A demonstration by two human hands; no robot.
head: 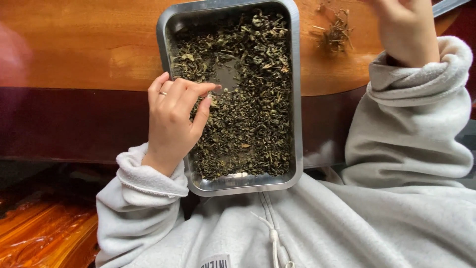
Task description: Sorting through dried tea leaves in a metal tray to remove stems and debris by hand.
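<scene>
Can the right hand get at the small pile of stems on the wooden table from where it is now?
Probably yes: the right hand hovers just beside the pile of stems on the table, with nothing between them.

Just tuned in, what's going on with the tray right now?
A person in a grey hoodie has a metal tray of dried green leaves at the edge of a wooden table. The left hand pinches among the leaves. The right hand is raised over a small pile of stems on the table.
</scene>
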